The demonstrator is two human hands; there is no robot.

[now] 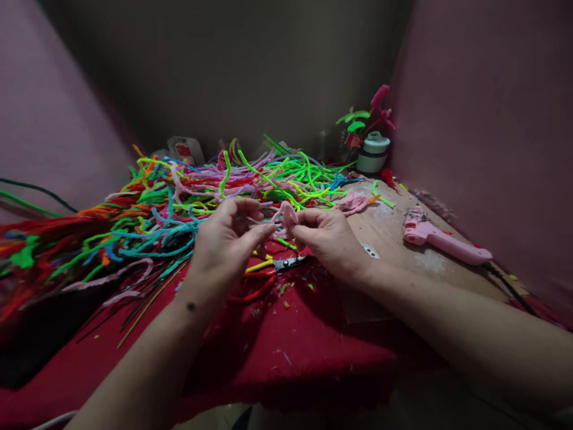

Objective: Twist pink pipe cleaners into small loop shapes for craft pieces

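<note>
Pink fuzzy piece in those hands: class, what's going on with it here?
A person's left hand and right hand pinch the pink fuzzy piece between them. Scissors with yellow and red handles lie just below on the red cloth. A heap of colourful fuzzy stems spreads behind and to the left, and a pink glue gun lies to the right.

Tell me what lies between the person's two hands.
In the head view, a pink fuzzy piece spans the gap between the left hand and the right hand, held by both.
</note>
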